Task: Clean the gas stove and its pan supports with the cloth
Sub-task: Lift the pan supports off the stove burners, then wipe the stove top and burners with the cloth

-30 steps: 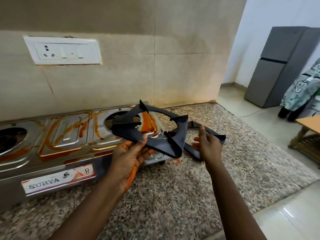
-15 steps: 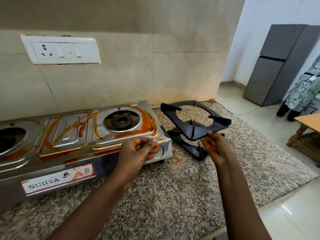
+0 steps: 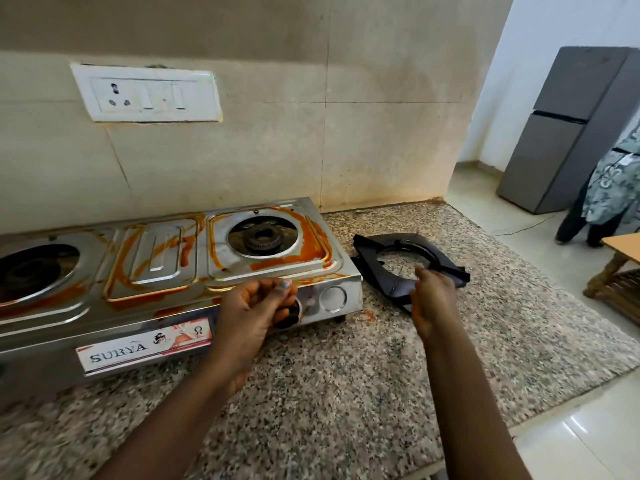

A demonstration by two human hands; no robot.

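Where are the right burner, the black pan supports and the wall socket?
right burner (image 3: 260, 237), head view, on its dark ring.
pan supports (image 3: 372, 259), head view, on the left frame edge.
wall socket (image 3: 145, 93), head view, on the white plate.

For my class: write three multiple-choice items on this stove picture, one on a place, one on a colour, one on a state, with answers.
1. Where do the pan supports lie?
A. on the burners
B. on the counter right of the stove
C. on the floor

2. What colour are the stains on the stove?
A. orange
B. green
C. blue

3. The right-hand burner is:
A. covered by a pot
B. lit
C. bare

Answers: 1 B, they rest on the counter beside the stove; 2 A, orange streaks ring the top; 3 C, nothing sits over it.
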